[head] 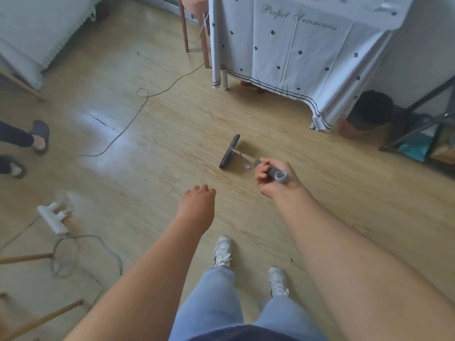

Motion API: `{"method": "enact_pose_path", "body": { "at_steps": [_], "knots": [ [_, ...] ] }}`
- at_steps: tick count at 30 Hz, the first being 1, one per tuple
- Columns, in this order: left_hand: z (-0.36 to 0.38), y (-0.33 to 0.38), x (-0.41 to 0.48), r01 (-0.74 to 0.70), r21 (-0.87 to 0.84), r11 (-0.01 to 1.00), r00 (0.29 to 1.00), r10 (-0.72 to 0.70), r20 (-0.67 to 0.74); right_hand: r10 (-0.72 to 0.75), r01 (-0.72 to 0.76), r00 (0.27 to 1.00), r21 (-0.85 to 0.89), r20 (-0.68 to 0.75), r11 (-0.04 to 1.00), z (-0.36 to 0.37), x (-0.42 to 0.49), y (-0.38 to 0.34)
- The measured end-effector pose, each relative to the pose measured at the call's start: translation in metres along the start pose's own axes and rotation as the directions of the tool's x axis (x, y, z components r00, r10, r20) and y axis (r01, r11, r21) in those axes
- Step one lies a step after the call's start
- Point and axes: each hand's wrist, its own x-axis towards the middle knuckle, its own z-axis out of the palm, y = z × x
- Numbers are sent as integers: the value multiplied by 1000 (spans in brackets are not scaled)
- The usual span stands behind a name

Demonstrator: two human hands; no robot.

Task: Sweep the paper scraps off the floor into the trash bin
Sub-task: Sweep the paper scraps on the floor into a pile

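**A:** Nearest are the light blue jeans (216, 303) and white laced sneakers (222, 252), standing on the pale wood-plank floor (147, 168). Which hand has the tool?

**B:** The right hand (273, 175) is wrapped round the grey foam grip of a short metal-handled broom (246, 157). The broom's dark flat head (230, 151) rests on the floor ahead. The left hand (198, 196) hangs with its fingers loosely curled and holds nothing.

**A:** And the scraps?

**B:** A small pale lilac paper scrap (246, 166) lies just beside the head, on the handle side. A second pale fleck (248, 116) lies farther out, near the hem of the white clover-print cloth (283, 45) draped over the bench. The round dark-lined trash bin (371, 112) stands far right, partly tucked behind that cloth's corner.

**A:** How should the sweep go?

**B:** I'd keep the head flat and use short, slow strokes, since light paper is likely to flutter aside. The near scrap could be gathered toward the fleck, then both worked rightward. I see no dustpan, so getting them over the bin's rim needs thought.

**A:** Is there room?

**B:** Open floor runs from the head to the bin. The cloth hem and the white bench leg (224, 80) bound the far side, and a black metal rack (418, 134) crowds the bin's right. The thin grey cable (128, 130) loops well away to the left.
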Motion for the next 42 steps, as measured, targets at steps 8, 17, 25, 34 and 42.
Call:
{"method": "enact_pose_path", "body": {
  "at_steps": [8, 17, 25, 34, 42],
  "knots": [
    [-9, -1, 33, -140, 45, 989, 989, 138, 57, -91, 121, 981, 171, -174, 978, -50, -15, -21],
    [-8, 68, 33, -323, 65, 944, 946, 322, 21, -191, 255, 938, 203, -288, 945, -125, -66, -28],
    [23, 134, -18, -350, 113, 930, 937, 347, 43, -209, 275, 919, 163, -335, 948, -222, -128, -22],
    [64, 217, -77, -388, 84, 918, 922, 388, 18, -263, 265, 917, -33, -299, 964, -313, -187, -16],
    [75, 244, -108, -396, 114, 911, 917, 400, -10, -264, 275, 953, 56, -151, 960, -328, -220, -7]
  ]
}}
